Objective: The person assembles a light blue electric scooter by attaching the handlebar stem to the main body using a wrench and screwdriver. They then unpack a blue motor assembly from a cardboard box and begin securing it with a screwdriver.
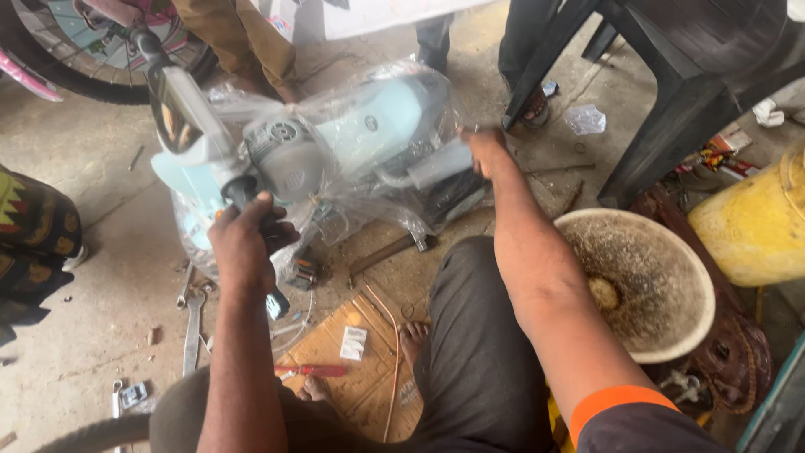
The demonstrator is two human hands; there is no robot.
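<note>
Seated on the concrete floor (92, 252), a person braces a plastic-wrapped pale blue scooter handlebar unit (352, 138) lying ahead of their knees. The left hand (243, 243), arm bent, clenches its black grip; the right hand (485, 149), arm stretched forward, clasps the far end. Holding both ends firmly seems wise so it cannot roll

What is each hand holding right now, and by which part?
The left hand grips the black handlebar grip of the plastic-wrapped pale-blue scooter front; the right hand holds its opposite end.
</note>
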